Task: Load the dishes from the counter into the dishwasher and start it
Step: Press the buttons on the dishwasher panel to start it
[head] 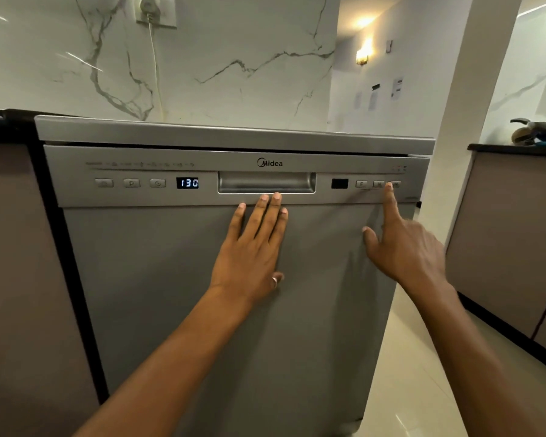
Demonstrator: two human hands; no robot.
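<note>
The dishwasher (234, 279) stands upright with its door shut, between a brown cabinet (16, 263) on one side and open floor (423, 373) on the other. The left hand (252, 244) lies flat and released against the door just below the handle (266, 182), fingers spread, gripping nothing. The right hand (404, 244) holds nothing either; its forefinger is stretched out with the tip at the buttons (379, 184) to the handle's right, the other fingers loosely curled. The display (187, 183) left of the handle reads 130. Loading looks finished, and this seems to be the start step. The steel door is stiff and smooth, probably slippery under a flat palm, so any pull belongs in the recessed handle. The buttons are small and close together and likely want 1 light, well-aimed fingertip press.
</note>
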